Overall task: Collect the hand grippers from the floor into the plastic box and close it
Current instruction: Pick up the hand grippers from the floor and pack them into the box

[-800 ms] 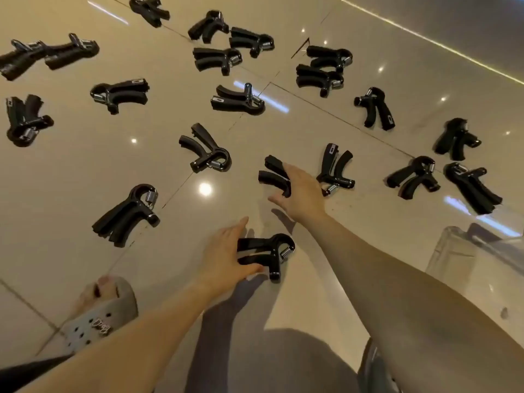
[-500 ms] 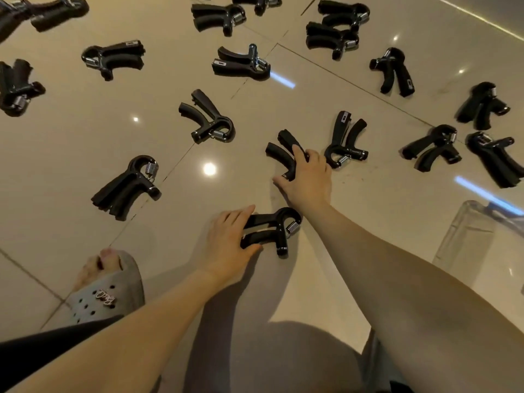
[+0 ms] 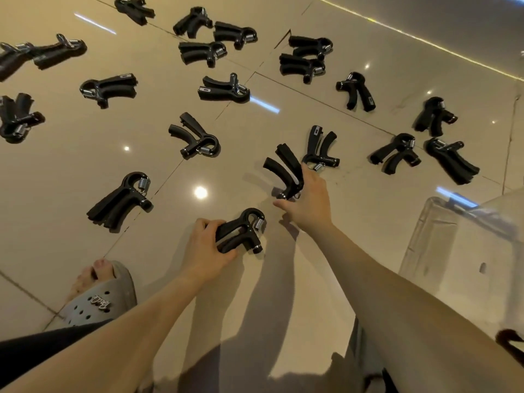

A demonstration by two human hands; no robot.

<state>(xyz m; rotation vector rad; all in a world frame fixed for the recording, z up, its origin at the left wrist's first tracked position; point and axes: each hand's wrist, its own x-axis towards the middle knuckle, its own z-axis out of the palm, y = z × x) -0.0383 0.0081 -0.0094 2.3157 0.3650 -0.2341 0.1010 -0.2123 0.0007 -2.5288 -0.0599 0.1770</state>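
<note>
Head view: glossy beige tile floor [image 3: 85,171] reflecting lights. Left hand [image 3: 205,248] clamping near gripper [image 3: 241,232], handles pointing left. Right hand [image 3: 307,199] pinching far gripper [image 3: 285,171], handles pointing up-left beyond fingertips.

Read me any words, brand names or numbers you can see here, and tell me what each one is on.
Script logo on the grey clog: cursive lettering, too blurred to read with confidence.
Small label patches on hand grippers, for example one and another: too small to read.
Faint print on the gripper body near the right hand: unreadable.
No other text is visible.
</note>
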